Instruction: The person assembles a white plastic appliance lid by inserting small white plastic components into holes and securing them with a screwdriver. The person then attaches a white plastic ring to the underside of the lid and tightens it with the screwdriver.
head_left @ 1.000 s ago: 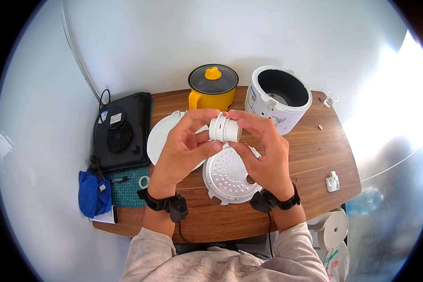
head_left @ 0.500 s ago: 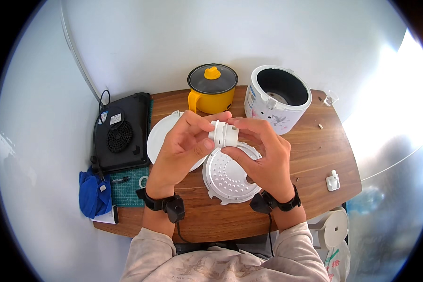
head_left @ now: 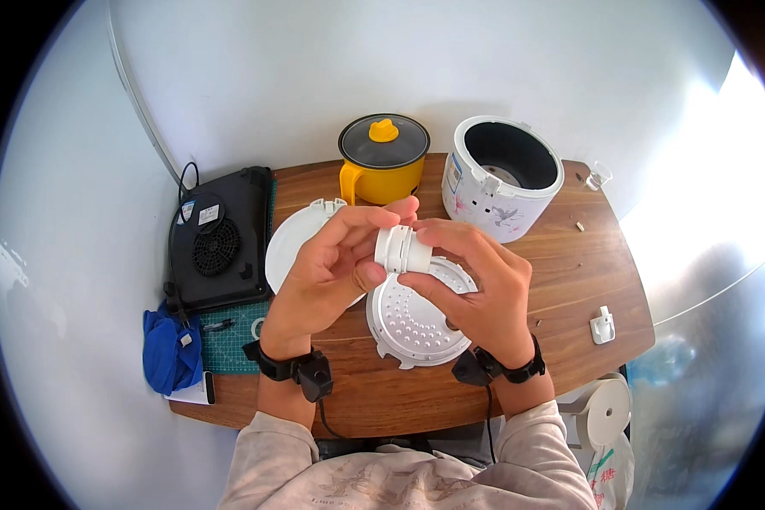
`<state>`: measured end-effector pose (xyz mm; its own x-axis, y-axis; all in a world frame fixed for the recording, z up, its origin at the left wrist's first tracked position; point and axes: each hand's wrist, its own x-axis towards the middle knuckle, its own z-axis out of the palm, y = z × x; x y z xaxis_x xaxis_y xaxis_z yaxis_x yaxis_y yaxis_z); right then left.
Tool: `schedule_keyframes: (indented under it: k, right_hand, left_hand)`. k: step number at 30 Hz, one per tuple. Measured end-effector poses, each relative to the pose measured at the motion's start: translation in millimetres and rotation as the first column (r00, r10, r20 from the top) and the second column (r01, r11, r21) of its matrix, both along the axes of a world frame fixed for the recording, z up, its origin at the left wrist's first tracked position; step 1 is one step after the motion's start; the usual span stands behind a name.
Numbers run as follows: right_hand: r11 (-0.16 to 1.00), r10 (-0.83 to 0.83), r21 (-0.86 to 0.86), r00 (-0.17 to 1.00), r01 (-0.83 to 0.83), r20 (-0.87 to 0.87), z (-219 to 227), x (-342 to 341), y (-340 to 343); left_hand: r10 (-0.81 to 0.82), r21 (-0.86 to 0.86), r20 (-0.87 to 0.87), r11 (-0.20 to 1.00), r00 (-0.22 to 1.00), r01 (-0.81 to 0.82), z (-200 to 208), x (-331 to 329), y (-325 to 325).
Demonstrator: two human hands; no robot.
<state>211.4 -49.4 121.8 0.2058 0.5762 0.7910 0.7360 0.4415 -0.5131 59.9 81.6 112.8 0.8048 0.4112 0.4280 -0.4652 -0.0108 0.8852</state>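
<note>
Between my two hands, above the table's middle, is a small white cylindrical steam valve with a seam ring around it. My left hand grips its left end between thumb and fingers. On its right end, my right hand pinches with thumb and index finger. Below them lies a silvery-white round inner lid plate with raised bumps, partly hidden by my right hand. Behind my left hand rests a white round lid. The open white rice cooker body stands beyond my right hand.
A yellow pot with a dark lid stands at the back. To the left are an upturned black cooktop, a green cutting mat and a blue cloth. A small white plastic part and a clear cup lie right.
The steam valve has turned in my fingers, with its seam ring now facing up more. Both hands still hold it in nearly the same place, slightly lower.
</note>
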Motion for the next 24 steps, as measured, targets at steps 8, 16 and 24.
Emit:
schedule_keyframes:
  k: [8, 16, 24]
  right_hand:
    - [0.999, 0.006, 0.032, 0.999, -0.008, 0.051, 3.7, -2.7, -4.5]
    - [0.999, 0.043, -0.023, 0.998, -0.042, 0.036, 8.0, -2.6, -8.0]
    - [0.999, 0.050, 0.016, 0.999, -0.050, -0.005, 6.9, -3.4, -3.1]
  left_hand:
    - [-0.002, 0.026, -0.017, 1.000, 1.000, 0.002, 1.0, -1.7, -1.8]
    - [0.000, 0.084, 0.007, 0.996, 1.000, -0.001, 0.0, -4.4, -1.1]
    - [-0.059, 0.092, 0.073, 0.994, 0.996, 0.052, -0.6, -3.8, 0.4]
